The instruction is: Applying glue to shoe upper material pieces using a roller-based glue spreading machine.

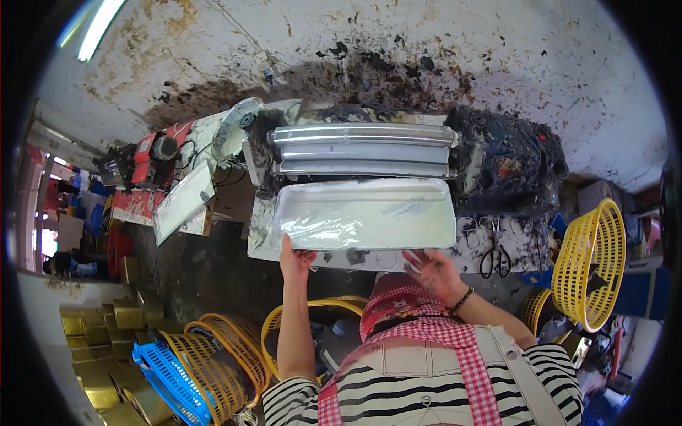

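Note:
A shallow white tray (362,245) with a glossy, wet-looking or film-covered surface lies before a machine with shiny metal rollers (362,135). My left hand (297,263) grips the tray's front edge near its left corner, thumb over the rim and fingers curled at the underside. Below the tray's front right part is my right hand (437,275), fingers stretched out and dark smudges on them. Its fingertips come up to the front edge; whether they touch it I cannot tell. A pair of black-handled scissors (495,259) rests on the bench to the right.
Dark, crusted residue covers the machine's right housing (508,167). A white board (185,202) leans at the left, near a red device (145,160). Yellow baskets (590,266) stand right and below, a blue basket (170,383) at lower left. Gold boxes (114,355) are piled beside it.

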The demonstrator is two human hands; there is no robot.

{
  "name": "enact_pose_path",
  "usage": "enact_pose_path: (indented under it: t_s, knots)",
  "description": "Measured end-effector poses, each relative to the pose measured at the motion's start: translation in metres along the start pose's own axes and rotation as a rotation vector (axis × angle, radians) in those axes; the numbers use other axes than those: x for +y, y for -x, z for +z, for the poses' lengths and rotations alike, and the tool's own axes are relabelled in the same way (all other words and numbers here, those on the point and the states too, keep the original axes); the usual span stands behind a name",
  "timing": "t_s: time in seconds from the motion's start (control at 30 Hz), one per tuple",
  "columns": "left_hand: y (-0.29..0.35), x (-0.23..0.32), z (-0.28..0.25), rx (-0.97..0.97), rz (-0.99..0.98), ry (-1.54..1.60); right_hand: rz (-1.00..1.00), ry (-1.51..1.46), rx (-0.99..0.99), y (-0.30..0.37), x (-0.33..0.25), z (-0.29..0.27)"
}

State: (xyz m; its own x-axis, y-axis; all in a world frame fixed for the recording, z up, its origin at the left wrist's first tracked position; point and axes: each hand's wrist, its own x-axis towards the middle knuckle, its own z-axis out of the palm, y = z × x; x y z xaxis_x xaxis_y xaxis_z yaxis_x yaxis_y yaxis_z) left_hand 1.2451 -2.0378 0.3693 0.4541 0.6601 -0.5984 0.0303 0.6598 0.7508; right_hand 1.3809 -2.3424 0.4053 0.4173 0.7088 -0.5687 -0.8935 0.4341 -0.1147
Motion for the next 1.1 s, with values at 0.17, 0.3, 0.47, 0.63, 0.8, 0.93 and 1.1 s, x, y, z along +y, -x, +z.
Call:
enact_pose_path:
  t_s: [0.17,0.3,0.47,0.63,0.8,0.93,1.1]
  knots:
    - [-0.043,0.0,0.015,-0.18,0.059,-0.013,-0.082,-0.012,0.005,-0.034,-0.013,0.008]
    - [-0.074,0.008,0.036,-0.222,0.014,-0.046,-0.136,-0.027,-0.02,-0.068,-0.023,-0.004]
    - [-0.105,0.018,0.061,-0.295,0.017,0.059,-0.242,0.043,-0.054,-0.101,-0.048,0.015]
    - [-0.132,0.017,0.073,-0.371,-0.089,0.168,-0.411,0.067,0.006,-0.128,-0.051,0.022]
    - [-0.14,0.035,0.077,-0.313,-0.248,0.137,-0.404,-0.012,0.074,-0.129,-0.044,0.027]
    - [-0.134,0.046,0.077,-0.38,-0.242,0.133,-0.458,0.001,0.151,-0.135,-0.037,0.023]
    - [-0.126,0.052,0.077,-0.376,-0.191,0.007,-0.52,0.145,0.168,-0.134,-0.034,0.02]
